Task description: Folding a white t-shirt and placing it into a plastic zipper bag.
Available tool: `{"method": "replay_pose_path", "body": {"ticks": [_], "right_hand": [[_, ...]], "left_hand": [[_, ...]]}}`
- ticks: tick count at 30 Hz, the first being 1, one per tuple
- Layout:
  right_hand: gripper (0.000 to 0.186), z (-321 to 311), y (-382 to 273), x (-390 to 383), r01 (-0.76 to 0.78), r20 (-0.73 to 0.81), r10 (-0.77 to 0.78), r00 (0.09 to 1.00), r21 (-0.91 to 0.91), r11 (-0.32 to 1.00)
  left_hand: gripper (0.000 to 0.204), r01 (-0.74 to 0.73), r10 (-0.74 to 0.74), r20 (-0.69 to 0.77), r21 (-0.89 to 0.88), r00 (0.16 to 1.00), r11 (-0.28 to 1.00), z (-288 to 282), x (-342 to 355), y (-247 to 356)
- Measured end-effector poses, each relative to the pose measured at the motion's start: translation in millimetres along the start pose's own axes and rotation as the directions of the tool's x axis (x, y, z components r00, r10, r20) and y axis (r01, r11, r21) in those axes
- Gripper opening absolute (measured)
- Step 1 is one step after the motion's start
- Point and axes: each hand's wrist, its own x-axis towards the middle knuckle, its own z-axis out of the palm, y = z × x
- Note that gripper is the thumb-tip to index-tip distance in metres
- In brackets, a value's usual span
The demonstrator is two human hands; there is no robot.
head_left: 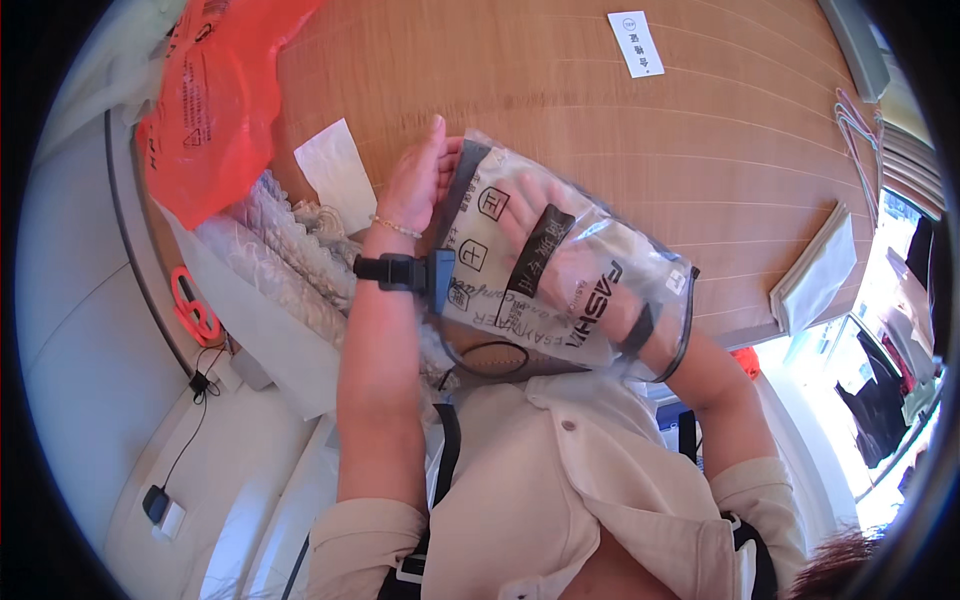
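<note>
Right hand (555, 235) spread behind film of clear bag (498, 262).
Right grip wide, seemingly empty; left hand (425, 185) at bag's 10 o'clock edge, hold unclear; fingers best kept flat.

Clothing shop, apparently: hung garments (877, 408)

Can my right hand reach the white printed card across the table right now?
Probably not directly: the right hand shows through the clear bag, inside or under it, which likely blocks the way, though the white printed card lies uncovered.
</note>
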Motion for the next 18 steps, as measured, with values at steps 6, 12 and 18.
{"method": "replay_pose_path", "body": {"ticks": [6,12,18], "right_hand": [[0.084,-4,-8,19,-0.272,0.132,0.266,0.955,0.028,0.962],[0.087,-8,11,19,-0.143,0.052,0.136,0.989,0.163,0.976],[0.077,-11,11,18,-0.021,0.154,0.02,0.988,0.002,1.0]], "left_hand": [[0.055,-0.069,0.068,-0.016,-0.118,0.998,0.991,6,6,-12],[0.051,-0.128,0.123,-0.037,-0.218,0.992,0.968,17,-3,-18],[0.046,-0.127,0.144,0.144,-0.123,0.979,0.984,24,-17,1]]}}
